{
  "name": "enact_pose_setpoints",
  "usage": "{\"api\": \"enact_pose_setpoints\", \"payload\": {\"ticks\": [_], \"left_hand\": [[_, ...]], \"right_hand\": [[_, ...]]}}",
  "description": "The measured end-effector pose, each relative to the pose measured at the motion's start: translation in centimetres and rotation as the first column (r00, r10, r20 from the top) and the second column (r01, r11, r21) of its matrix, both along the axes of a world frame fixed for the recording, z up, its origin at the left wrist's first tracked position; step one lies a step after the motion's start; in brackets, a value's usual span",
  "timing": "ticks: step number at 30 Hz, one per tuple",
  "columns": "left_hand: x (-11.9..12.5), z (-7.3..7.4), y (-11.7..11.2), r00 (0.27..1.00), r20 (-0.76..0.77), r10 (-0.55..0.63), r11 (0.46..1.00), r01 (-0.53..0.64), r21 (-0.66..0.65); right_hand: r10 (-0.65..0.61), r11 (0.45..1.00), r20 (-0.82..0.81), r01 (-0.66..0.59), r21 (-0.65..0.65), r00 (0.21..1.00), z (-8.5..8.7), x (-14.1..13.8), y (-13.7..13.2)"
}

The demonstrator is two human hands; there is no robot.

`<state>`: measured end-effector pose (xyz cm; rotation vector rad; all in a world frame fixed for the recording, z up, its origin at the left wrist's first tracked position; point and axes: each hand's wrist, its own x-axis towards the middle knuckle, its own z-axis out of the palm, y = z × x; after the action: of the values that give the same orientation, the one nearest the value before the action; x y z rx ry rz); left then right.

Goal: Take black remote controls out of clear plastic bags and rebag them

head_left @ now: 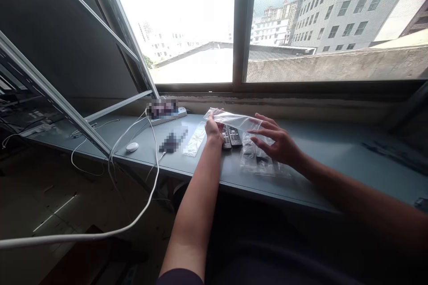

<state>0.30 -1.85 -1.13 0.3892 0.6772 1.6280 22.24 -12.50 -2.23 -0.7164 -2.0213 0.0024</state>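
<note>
My left hand (213,128) is closed on one end of a clear plastic bag (234,120), held a little above the grey desk (317,156). My right hand (279,142) has its fingers spread, with the fingertips at the bag's other end. Under the bag lie two black remote controls (231,136) side by side. Beneath my right hand sit more remotes wrapped in clear plastic bags (256,160). Another flat clear bag (195,141) lies on the desk to the left of my left hand.
A white power strip (167,115) sits at the back left, with white cables (147,178) hanging off the desk edge. A small white round object (132,146) lies nearby. A tilted metal frame (67,107) stands at the left. A window runs behind the desk.
</note>
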Motion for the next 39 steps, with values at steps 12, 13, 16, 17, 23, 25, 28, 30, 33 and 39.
{"api": "enact_pose_setpoints", "payload": {"ticks": [12,13,16,17,23,25,28,30,33,39], "left_hand": [[-0.2,-0.3,0.3,0.995,-0.045,0.088,0.996,-0.089,-0.016],[-0.3,-0.2,0.4,0.993,-0.028,0.112,0.993,-0.113,-0.028],[-0.7,-0.1,0.6,0.986,0.001,0.169,0.984,-0.168,-0.066],[-0.8,-0.1,0.6,0.983,0.006,0.183,0.981,-0.182,-0.074],[-0.9,0.1,0.0,0.996,0.004,0.089,0.996,-0.088,-0.021],[-0.4,0.2,-0.5,0.994,-0.040,-0.101,0.993,0.103,0.064],[0.4,0.3,-1.2,0.914,-0.141,-0.380,0.912,0.396,0.108],[0.7,0.3,-1.5,0.869,-0.177,-0.461,0.877,0.477,0.061],[0.7,0.1,-1.3,0.877,-0.170,-0.450,0.884,0.464,0.054],[-0.3,0.0,-0.3,0.981,0.013,-0.196,0.981,0.195,0.014]], "right_hand": [[0.040,0.999,0.102,-0.037,-0.032,0.994,-1.1,0.4,0.8],[0.046,0.998,0.110,-0.043,-0.037,0.993,-1.1,0.4,0.8],[0.064,0.997,0.118,-0.059,-0.043,0.991,-0.9,0.4,0.8],[0.068,0.997,0.114,-0.064,-0.042,0.991,-0.9,0.4,0.7],[0.053,0.997,0.073,-0.049,-0.063,0.996,-0.5,0.4,0.4],[0.050,0.997,0.058,-0.046,-0.066,0.997,-0.4,0.2,0.3],[0.043,0.996,0.041,-0.039,-0.082,0.998,-0.4,0.0,0.2],[0.033,0.996,0.035,-0.030,-0.085,0.999,-0.4,-0.1,0.2],[0.024,0.998,0.045,-0.021,-0.065,0.999,-0.5,0.0,0.3],[0.002,1.000,0.061,-0.001,-0.029,0.998,-0.6,0.2,0.2]]}}
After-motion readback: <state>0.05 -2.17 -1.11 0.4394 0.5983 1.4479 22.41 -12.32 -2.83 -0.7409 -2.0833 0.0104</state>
